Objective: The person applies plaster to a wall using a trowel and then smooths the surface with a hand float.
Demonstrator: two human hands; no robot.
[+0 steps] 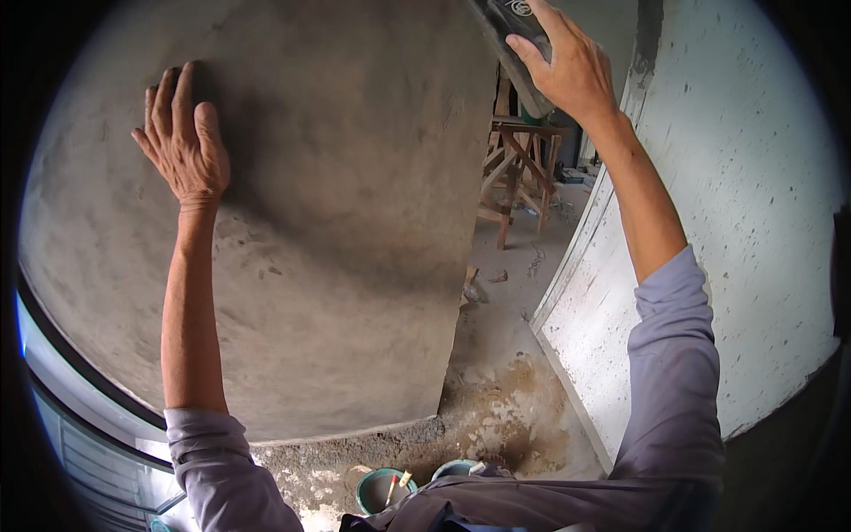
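A grey plastered wall (355,177) fills the left and middle of the view. Against its upper left part, my left hand (186,146) lies with fingers stretched upward and the thumb apart, holding nothing. At the top, by the wall's right edge, my right hand (572,71) is closed on a black plastering float (514,49), its long narrow body slanting down to the right. The float's upper end is cut off by the frame, and part of my grip is out of sight. I cannot tell whether its face touches the wall.
A green bucket (360,496) with a red-handled brush (392,489) stands low in front of me, beside a second bucket (448,467). A speckled white panel (753,151) rises at the right. Through the opening stands a wooden trestle (505,173) on the stained floor (510,310).
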